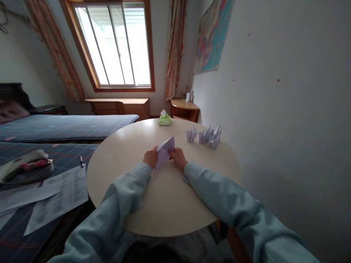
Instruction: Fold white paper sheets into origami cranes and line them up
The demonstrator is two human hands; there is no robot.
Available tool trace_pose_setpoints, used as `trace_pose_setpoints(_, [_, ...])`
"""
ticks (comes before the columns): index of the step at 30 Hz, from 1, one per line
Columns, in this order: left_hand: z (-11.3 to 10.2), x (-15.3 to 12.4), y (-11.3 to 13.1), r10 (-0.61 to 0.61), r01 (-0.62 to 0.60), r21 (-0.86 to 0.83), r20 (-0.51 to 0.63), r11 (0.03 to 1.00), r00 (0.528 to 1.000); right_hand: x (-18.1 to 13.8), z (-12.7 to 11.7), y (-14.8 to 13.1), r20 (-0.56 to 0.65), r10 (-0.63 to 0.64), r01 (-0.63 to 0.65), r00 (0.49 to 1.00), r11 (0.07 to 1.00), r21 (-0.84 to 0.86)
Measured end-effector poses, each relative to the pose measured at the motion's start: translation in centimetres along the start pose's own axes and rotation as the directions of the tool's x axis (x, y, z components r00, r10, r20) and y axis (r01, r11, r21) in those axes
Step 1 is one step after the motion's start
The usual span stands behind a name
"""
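Note:
A folded sheet of pale paper (165, 151) is held up above the middle of the round table (170, 208). My left hand (150, 157) grips its left edge, fingers closed. On the right side, my right hand (178, 157) pinches the same paper near its lower right edge. The fingertips behind the sheet are hidden from me. Farther back on the right stand several folded paper cranes (210, 136), one a little apart from the others.
A green tissue pack (165, 119) lies near the table's far edge. To the left is a bed (68, 124) with printed sheets (63, 193), a pen (82, 161) and a bag (27, 166) on its near part. A white wall (287, 120) runs along the right.

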State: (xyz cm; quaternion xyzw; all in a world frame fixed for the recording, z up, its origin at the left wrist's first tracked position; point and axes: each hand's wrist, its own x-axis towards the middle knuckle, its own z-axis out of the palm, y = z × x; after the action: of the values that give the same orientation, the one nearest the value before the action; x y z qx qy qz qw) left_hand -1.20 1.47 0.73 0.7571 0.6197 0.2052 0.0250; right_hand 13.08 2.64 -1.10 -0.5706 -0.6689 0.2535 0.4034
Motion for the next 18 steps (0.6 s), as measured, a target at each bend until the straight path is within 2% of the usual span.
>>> trace_pose_setpoints(4, [0.0,0.5,-0.4,-0.043,0.047,-0.226,0.021,0.973,0.999,-0.2,-0.7,0.0,-0.144,-0.118,0.106,0.983,0.99,-0.091])
trace_pose_setpoints(7, [0.5,0.8,-1.1,-0.067,0.089,-0.315,0.08,0.945,0.995,-0.4,-0.4,0.4,-0.114,-0.228,0.208,0.967,0.964,-0.169])
trace_pose_setpoints(10, [1.3,1.2,-2.0,-0.08,0.108,-0.446,0.083,0.888,0.993,-0.5,0.0,0.8,-0.051,-0.282,0.27,0.958,0.948,-0.166])
trace_pose_setpoints(12, [1.7,1.5,-2.6,-0.104,0.15,-0.613,0.11,0.776,0.988,-0.4,0.1,1.0,-0.045,-0.273,0.267,0.961,0.958,-0.108])
trace_pose_setpoints(14, [1.8,1.8,-2.9,-0.148,0.236,-0.768,0.184,0.596,0.972,-0.3,0.0,1.0,-0.06,-0.238,0.237,0.969,0.971,-0.024])
trace_pose_setpoints(16, [1.8,1.8,-2.9,-0.186,0.306,-0.865,0.25,0.399,0.95,-0.3,-0.2,1.0,-0.074,-0.197,0.203,0.978,0.975,0.092])
trace_pose_setpoints(18, [1.5,1.7,-2.6,-0.202,0.327,-0.913,0.282,0.242,0.938,-0.3,-0.3,0.9,-0.083,-0.162,0.177,0.983,0.956,0.234])
